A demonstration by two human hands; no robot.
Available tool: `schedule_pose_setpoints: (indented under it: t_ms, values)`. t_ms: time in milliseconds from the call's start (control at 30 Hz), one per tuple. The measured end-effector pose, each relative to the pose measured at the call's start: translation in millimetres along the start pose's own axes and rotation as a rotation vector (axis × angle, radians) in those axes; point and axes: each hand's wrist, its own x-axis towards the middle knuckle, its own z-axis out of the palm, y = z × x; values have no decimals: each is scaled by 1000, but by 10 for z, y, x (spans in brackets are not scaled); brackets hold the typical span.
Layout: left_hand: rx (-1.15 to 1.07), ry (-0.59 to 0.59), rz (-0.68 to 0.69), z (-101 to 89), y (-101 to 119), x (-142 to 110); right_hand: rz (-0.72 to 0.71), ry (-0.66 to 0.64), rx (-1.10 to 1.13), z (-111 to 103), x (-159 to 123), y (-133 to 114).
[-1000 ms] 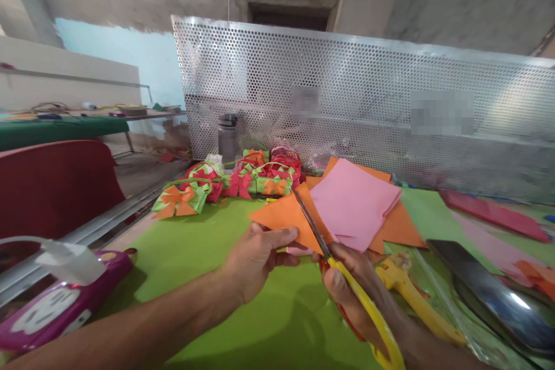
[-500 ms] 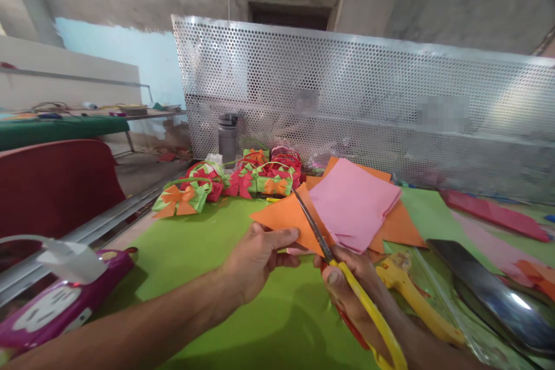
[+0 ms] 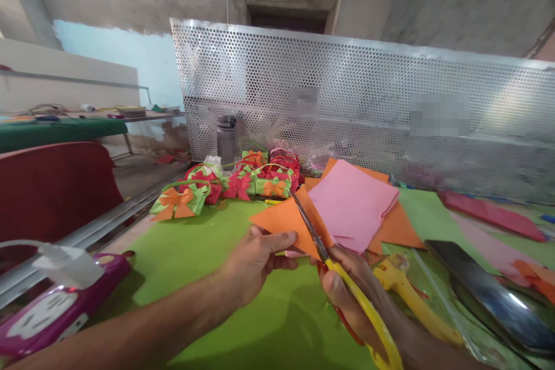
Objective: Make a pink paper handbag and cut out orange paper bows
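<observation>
Between thumb and fingers, my left hand (image 3: pixel 255 257) pinches a piece of orange paper (image 3: pixel 280 221) above the green table surface (image 3: pixel 208 243). My right hand (image 3: pixel 353 283) grips scissors (image 3: pixel 363 299) with yellow and red handles. Their blades lie across the orange paper, pointing away from me, and look nearly closed. A stack of pink paper squares (image 3: pixel 353 202) rests just beyond, on top of larger orange sheets (image 3: pixel 396 228). To the right of my right hand lies a yellow glue gun (image 3: pixel 411 298).
Several small paper baskets with bows (image 3: pixel 176 202) stand at the back left, near a grey bottle (image 3: pixel 226 140). A purple power strip (image 3: pixel 87 300) with a white plug sits at left. On the right lies a dark phone (image 3: pixel 485 289). A perforated metal panel (image 3: pixel 347 81) rises behind.
The view has shifted slightly. My hands, the orange paper and the scissors hold almost the same pose, with the blades across the paper.
</observation>
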Motion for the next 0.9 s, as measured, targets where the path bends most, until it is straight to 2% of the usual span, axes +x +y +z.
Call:
schedule_pose_setpoints:
  t_ms: [267, 433, 600, 667, 767, 900]
  values:
    - [-24, -10, 5, -12, 17, 8, 131, 93, 16, -9, -5, -112]
    - [3, 37, 48, -34, 70, 44, 294, 101, 297, -21, 53, 22]
    - [142, 26, 67, -36, -11, 39, 290, 176, 576, 4, 170, 62]
    - [198, 31, 65, -21, -57, 15, 316, 194, 598, 18, 180, 49]
    - [219, 48, 38, 15, -87, -20, 329, 151, 575, 35, 142, 46]
    - [21, 57, -43, 85, -31, -42, 346, 177, 538, 68, 90, 52]
